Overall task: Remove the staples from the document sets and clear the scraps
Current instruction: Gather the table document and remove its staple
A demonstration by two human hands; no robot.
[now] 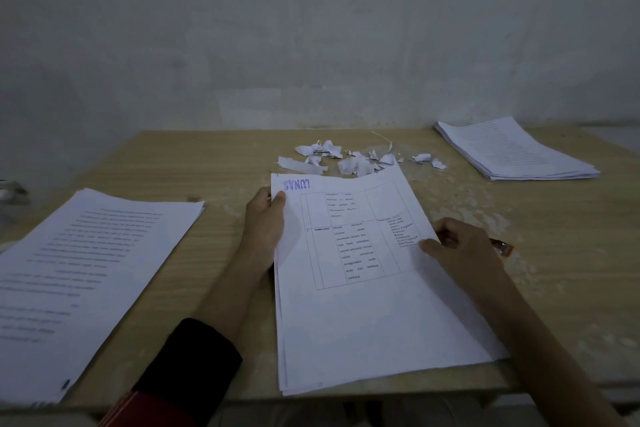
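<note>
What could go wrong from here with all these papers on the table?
The document set, gripped by the left hand and pinched by the right hand, reaches the table's near edge; loosened sheets might slide off. The scraps lie just past its far edge, so shifting it could scatter them. An orange tool, partly hidden behind the right hand, might get knocked away.
</note>
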